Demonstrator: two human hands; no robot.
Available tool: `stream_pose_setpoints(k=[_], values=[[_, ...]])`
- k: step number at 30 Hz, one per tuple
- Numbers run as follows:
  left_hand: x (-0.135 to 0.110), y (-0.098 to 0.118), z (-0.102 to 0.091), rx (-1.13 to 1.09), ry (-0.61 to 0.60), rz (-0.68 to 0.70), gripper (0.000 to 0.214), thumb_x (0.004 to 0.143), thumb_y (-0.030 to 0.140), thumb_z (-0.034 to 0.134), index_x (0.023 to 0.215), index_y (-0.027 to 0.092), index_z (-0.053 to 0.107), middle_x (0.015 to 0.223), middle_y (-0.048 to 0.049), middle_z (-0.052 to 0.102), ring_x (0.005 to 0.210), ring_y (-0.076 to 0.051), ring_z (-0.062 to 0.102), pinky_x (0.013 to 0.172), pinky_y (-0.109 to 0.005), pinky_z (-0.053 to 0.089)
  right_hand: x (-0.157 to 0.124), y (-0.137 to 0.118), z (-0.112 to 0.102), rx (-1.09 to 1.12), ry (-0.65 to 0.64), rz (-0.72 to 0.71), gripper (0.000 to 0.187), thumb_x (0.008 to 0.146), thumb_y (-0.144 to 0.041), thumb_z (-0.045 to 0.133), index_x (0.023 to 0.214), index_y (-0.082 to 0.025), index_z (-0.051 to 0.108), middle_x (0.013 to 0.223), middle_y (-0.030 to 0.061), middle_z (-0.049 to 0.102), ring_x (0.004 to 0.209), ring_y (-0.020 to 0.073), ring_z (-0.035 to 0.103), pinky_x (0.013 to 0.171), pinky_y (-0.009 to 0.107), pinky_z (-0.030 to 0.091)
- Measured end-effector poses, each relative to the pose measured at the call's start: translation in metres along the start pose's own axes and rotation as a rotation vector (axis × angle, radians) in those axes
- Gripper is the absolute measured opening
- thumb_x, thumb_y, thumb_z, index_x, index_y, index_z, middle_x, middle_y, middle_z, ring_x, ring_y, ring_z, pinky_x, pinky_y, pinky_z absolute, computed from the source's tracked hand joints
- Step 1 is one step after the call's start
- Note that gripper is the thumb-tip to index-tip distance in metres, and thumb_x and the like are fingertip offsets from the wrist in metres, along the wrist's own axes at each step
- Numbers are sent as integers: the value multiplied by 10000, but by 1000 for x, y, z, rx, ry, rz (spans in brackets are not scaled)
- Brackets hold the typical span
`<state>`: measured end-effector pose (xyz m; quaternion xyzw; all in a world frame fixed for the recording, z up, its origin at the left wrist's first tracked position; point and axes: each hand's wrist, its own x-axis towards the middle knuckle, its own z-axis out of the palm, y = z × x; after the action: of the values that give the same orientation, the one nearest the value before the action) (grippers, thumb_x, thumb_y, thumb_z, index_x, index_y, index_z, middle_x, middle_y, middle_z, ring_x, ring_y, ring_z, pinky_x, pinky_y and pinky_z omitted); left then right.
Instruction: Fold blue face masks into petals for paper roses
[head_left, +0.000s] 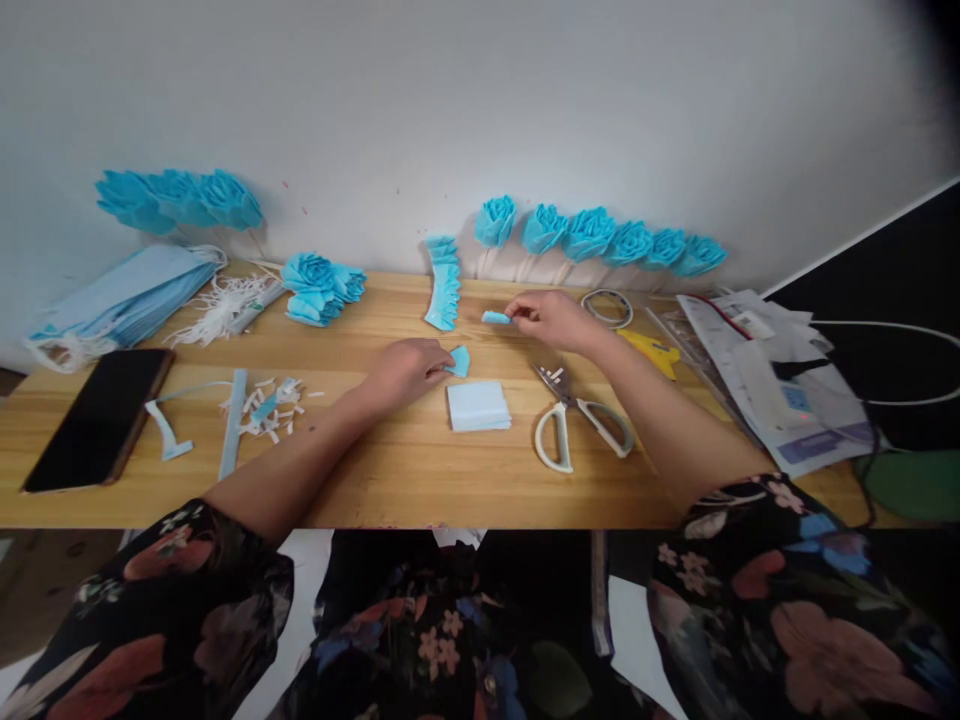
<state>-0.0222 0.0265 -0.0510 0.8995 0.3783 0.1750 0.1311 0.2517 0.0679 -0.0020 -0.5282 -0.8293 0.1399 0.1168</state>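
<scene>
My left hand [409, 372] is closed on the edge of a small blue petal [460, 361], held low over the table. To its right, my right hand [553, 318] pinches one end of a narrow blue piece [496, 317], perhaps a folded or curled petal. A row of overlapping blue petals [443, 285] lies behind, between both hands. In front of them sits a stack of pale blue squares [478, 406]. White-handled scissors [571, 402] rest with blades apart below my right hand, small white scraps on the blades.
Blue fabric flowers [589, 235] on stems lean against the wall, with more flowers [180, 198] at left. A flower bunch [319, 288], face masks [127, 300], white loops [217, 310], a phone [101, 420] and scraps [274, 408] occupy the left. Tape [607, 308] and a yellow glue gun [651, 353] lie right.
</scene>
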Motion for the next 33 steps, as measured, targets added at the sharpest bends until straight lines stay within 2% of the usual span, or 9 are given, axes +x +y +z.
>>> stream_pose_setpoints(k=[5,10,13,17,19,22,25,28,33], values=[[4,7,0,46,-7,-68,211,916,181,529,871,183,736,926,-76,755,875,-216,677,722,-298,453,0,4,-21,266,-150,118,282,787,-233,560,975,-157,756,741,0,681,629,125,558,615,242,408],[6,9,4,57,2,-124,197,895,182,525,865,185,719,928,-70,755,850,-209,669,710,-294,440,22,1,-22,145,-389,57,294,772,-211,556,947,-194,793,771,-14,734,639,126,590,644,236,434],[6,6,5,39,92,-178,175,889,210,539,875,185,711,893,-62,748,818,-205,661,694,-294,428,39,-2,-10,-27,-370,-6,290,779,-176,563,934,-191,808,874,-8,776,745,141,630,713,225,437],[13,7,-9,45,237,-232,182,892,231,535,896,176,708,869,-69,729,818,-212,649,704,-302,424,44,0,-4,-69,-122,5,409,866,-182,530,1224,-175,727,1086,38,772,914,168,672,810,237,449],[25,13,-19,69,263,-231,192,899,237,532,906,164,709,870,-78,722,826,-215,644,715,-305,425,38,5,-9,-56,-30,11,439,894,-197,521,1303,-154,675,1129,72,760,956,185,679,842,258,459],[53,20,-25,119,283,-183,228,932,243,501,967,156,710,943,-94,722,888,-220,641,778,-312,438,23,10,-19,-31,-46,14,427,895,-188,540,1298,-135,673,1167,93,749,1010,195,686,887,269,471],[80,21,-16,218,201,-147,270,950,227,466,1021,144,713,1031,-134,717,991,-256,642,837,-339,447,6,10,-24,3,-131,31,481,882,-160,578,1360,-127,614,1177,94,750,1035,195,693,901,269,487],[91,14,-6,334,-22,-93,298,917,162,468,1073,117,719,1074,-175,712,1044,-307,641,855,-385,455,-7,5,-22,45,-198,49,578,888,-202,628,1449,-127,513,1207,103,742,1046,207,698,884,277,504],[92,6,-13,335,12,-83,355,901,152,493,1197,140,688,1153,-147,714,1097,-292,635,908,-382,460,-11,-1,-9,27,-184,60,761,849,-333,721,1519,-164,403,1345,132,668,1137,248,674,891,293,500]])
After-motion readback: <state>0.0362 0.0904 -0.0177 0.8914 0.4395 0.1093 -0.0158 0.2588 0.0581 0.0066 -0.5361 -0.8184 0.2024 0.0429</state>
